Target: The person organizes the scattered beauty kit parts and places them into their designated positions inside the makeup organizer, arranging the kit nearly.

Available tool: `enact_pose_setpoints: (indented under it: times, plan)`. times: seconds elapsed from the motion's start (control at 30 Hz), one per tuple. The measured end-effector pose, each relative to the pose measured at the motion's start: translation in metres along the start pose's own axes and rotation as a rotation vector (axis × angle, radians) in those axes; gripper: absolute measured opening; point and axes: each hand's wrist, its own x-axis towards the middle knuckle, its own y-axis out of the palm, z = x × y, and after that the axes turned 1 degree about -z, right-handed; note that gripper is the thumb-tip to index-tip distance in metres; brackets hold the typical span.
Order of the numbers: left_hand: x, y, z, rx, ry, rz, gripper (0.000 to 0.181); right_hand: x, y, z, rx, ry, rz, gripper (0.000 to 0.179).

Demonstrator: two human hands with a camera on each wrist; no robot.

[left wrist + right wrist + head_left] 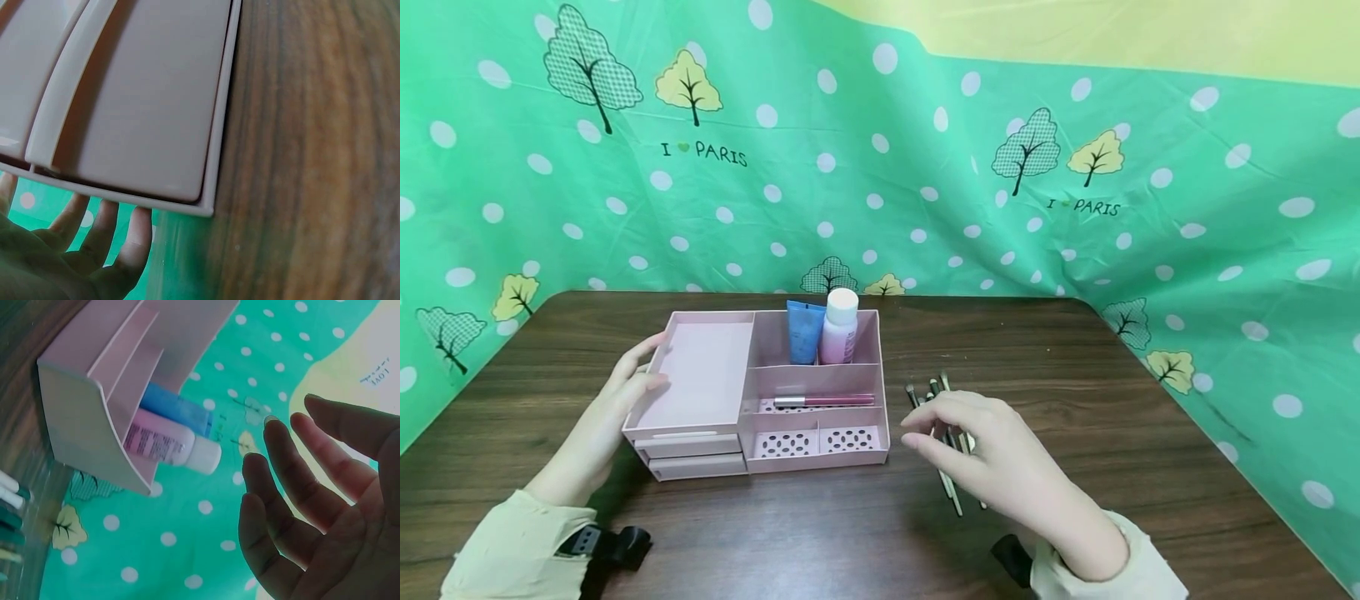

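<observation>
My left hand (606,412) holds the pink desk organizer (880,383) at its left side, thumb over the top rim and fingers along the outer wall. The left wrist view shows its fingers (134,240) against that wall, beside the drawer fronts (150,106). My right hand (992,442) hovers over several makeup brushes (951,487) lying right of the organizer, hiding part of them. In the right wrist view, its loosely bent fingers (300,469) have nothing between them. A blue tube (805,333) and a white-capped pink bottle (838,333) stand in the back compartment.
A pink tube with a silver cap (823,401) lies in the organizer's middle compartment. Two small front compartments (816,442) have perforated floors. The dark wooden table (805,542) ends at a green dotted cloth (880,192) behind.
</observation>
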Motion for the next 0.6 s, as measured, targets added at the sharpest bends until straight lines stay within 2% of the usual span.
enact_pose_setpoints:
  times: [0.6]
  plan:
    - [0.000, 0.000, -0.001, 0.017, -0.008, -0.002, 0.065, 0.002, -0.018, -0.012, 0.019, 0.102, 0.045, 0.010]
